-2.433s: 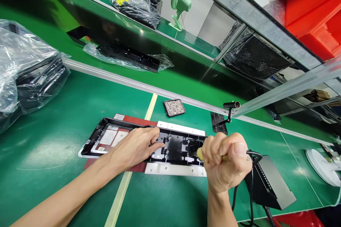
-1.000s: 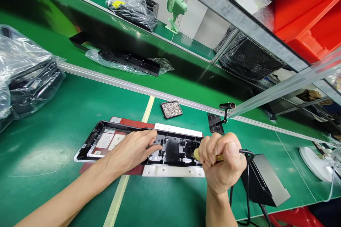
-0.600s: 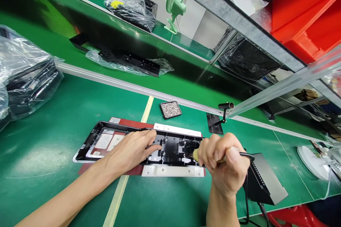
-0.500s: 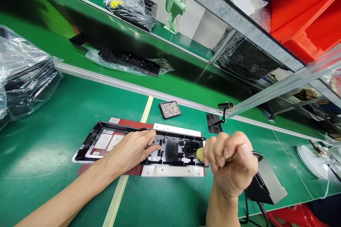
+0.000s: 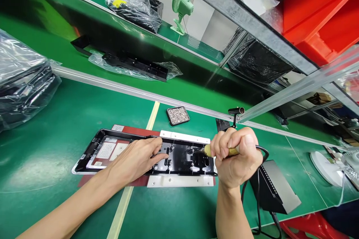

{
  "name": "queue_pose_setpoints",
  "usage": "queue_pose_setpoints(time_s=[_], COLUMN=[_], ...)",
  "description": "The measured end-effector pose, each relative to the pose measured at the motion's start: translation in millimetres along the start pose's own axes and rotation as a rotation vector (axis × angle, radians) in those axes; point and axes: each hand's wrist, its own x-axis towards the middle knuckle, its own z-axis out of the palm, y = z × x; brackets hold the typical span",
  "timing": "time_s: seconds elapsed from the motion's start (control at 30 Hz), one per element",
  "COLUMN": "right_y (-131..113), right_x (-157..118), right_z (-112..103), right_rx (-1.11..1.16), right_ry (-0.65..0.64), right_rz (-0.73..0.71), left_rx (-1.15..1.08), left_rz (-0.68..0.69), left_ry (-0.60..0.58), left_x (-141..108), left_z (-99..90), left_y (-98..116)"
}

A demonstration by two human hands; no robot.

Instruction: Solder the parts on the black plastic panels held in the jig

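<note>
A long black plastic housing (image 5: pixel 181 158) lies open side up, with white fixture blocks (image 5: pixel 179 182) along its right half. My left hand (image 5: pixel 144 151) rests on its middle with bent fingers, holding it; the fingertips are partly hidden. My right hand (image 5: pixel 237 153) is closed around the yellow handle of a corded soldering iron (image 5: pixel 207 150). Its metal tip points left into the right end of the housing, near the far wall. Exactly what the tip touches is too small to tell. Beyond the housing stands a small black tray (image 5: pixel 178 115) of tiny metal pieces.
A bagged stack of black parts (image 5: pixel 22 82) stands at the left. Another black part (image 5: pixel 134 63) lies on plastic film behind the metal rail. At the right are a black stand with a tube (image 5: pixel 236 111), a black and grey box (image 5: pixel 276 186) with cables and a white fan (image 5: pixel 327 170).
My right hand has moved the soldering iron away from me, from the middle of the housing's right end toward its far wall. My left hand stays in place on the housing.
</note>
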Motion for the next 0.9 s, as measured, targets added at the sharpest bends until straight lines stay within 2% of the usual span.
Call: queue_pose_setpoints(time_s=[0.37, 0.9], right_y=[9.5, 20.3], right_x=[2.3, 6.2], right_z=[-0.4, -0.4], right_rx=[-0.043, -0.025], right_ry=[-0.006, -0.023], right_rz=[-0.009, 0.018], left_rx=[-0.024, -0.009], left_rz=[0.019, 0.009], left_ry=[0.031, 0.003], left_x=[-1.0, -1.6], left_z=[-0.1, 1.3], left_y=[-0.2, -2.2])
